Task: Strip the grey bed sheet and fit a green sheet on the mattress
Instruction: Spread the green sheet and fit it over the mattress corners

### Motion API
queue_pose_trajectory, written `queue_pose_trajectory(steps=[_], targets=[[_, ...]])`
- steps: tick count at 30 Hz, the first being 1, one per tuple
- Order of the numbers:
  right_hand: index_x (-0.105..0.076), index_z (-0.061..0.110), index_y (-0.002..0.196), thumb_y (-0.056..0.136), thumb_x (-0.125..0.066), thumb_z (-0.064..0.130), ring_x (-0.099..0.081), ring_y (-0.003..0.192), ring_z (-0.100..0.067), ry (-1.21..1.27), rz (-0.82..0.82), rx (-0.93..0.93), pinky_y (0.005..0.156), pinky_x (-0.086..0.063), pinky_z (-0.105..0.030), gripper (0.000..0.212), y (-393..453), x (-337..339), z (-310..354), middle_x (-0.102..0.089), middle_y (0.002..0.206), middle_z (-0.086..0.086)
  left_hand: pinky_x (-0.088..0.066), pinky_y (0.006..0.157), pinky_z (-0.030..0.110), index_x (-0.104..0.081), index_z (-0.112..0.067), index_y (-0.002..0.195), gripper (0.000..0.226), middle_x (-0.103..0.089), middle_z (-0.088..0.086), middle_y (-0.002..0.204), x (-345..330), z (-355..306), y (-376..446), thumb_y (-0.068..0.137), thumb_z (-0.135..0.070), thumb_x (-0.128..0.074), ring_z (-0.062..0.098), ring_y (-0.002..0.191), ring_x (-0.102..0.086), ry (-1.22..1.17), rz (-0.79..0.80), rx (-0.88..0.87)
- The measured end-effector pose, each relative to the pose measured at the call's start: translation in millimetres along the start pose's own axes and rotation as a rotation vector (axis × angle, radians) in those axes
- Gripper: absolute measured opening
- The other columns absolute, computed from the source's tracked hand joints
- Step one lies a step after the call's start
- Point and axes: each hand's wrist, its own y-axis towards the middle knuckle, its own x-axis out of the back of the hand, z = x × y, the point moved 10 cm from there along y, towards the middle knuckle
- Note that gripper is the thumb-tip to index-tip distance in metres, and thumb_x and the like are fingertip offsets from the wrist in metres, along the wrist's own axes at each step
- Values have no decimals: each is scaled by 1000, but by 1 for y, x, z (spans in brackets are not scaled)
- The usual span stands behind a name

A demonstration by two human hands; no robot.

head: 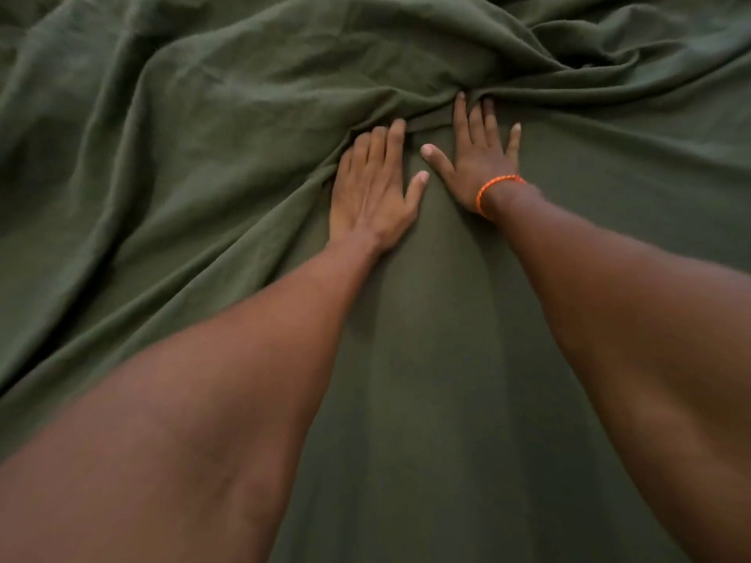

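The green sheet point(203, 156) covers the whole view and hides the mattress under it. Both my arms reach forward over it. My left hand point(376, 188) lies flat on the cloth, fingers straight and close together. My right hand point(475, 156), with an orange band at the wrist, presses flat beside it, fingers spread. Ahead of the fingertips the cloth bunches into thick folds that fan out to the left and right. Between my arms and towards me the sheet lies smooth. No grey sheet is in view.
Deep wrinkles and a twisted ridge of the green cloth point(609, 46) pile up at the upper right. Long creases run across the left side. No bed edge, wall or floor shows.
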Motion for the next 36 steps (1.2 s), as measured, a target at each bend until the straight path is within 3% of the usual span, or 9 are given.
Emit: queue_pose_trajectory(steps=[2, 5, 9, 13, 18, 21, 23, 31, 36], targets=[[11, 22, 165, 99, -14, 74, 10, 159, -19, -64, -64, 4, 124, 7, -64, 88, 1, -6, 1, 3, 174, -2, -31, 119, 40, -25, -31, 164, 72, -44, -2, 156, -7, -6, -1, 99, -56, -40, 23, 140, -42, -9, -10, -70], [12, 26, 164, 99, -11, 70, 12, 159, -18, -102, -86, 12, 122, 7, -67, 81, -1, -5, 3, 2, 174, 0, -21, 125, 45, -26, -42, 163, 63, -38, -16, 164, -12, -10, -3, 102, -52, -36, 19, 151, -32, 7, 36, -135], [16, 34, 163, 101, -14, 66, 17, 158, -16, -148, -14, -42, 115, 9, -77, 76, -3, -4, 2, 9, 173, 3, -11, 129, 50, -20, -39, 166, 62, -27, -19, 170, -20, -15, -3, 105, -50, -28, 15, 160, -17, 15, 129, -172], [18, 39, 161, 105, -18, 61, 22, 157, -23, -112, 96, -250, 101, 4, -89, 69, -10, 2, 7, 17, 172, 5, -7, 129, 50, -12, -30, 168, 61, -19, -14, 173, -22, -21, -2, 108, -43, -20, 16, 162, -10, 60, 188, -190], [-3, 35, 165, 109, -22, 50, 5, 160, -18, 1, -70, -215, 121, 0, -68, 61, -100, -9, 18, 5, 174, 8, 0, 130, 52, -1, -23, 168, 62, -10, -6, 176, -20, -32, -2, 111, -41, -18, 21, 163, 0, 129, 322, -157], [-13, 39, 164, 107, -22, 54, -6, 160, -17, -12, -228, -178, 126, -4, -57, 60, -179, -20, 9, -9, 173, 9, -6, 130, 54, -10, -16, 168, 61, -20, 2, 174, -4, -44, -10, 112, -36, -26, 28, 162, -9, 182, 307, -107], [-14, 39, 164, 108, -24, 53, -6, 160, -17, 6, -221, -184, 127, -5, -54, 59, -211, -26, 2, -10, 173, 9, -12, 130, 53, -20, -11, 166, 60, -29, 6, 171, 17, -59, -34, 110, -30, -32, 31, 160, -19, 149, 247, -81], [-29, 31, 162, 108, -23, 46, -14, 159, -15, 96, -254, -236, 128, -13, -49, 57, -320, -28, -41, -20, 171, 7, -25, 127, 50, -38, -7, 159, 56, -43, 11, 163, 47, -124, -234, 104, -15, -44, 30, 154, -35, -188, 182, -101], [-29, 27, 163, 110, -30, 41, -15, 159, -15, 62, -294, -348, 128, -17, -46, 55, -416, -31, -115, -21, 171, 5, -17, 130, 48, -28, -11, 165, 59, -20, 5, 174, 37, -196, -354, 109, -25, -40, 24, 162, -13, -179, 284, -268]])
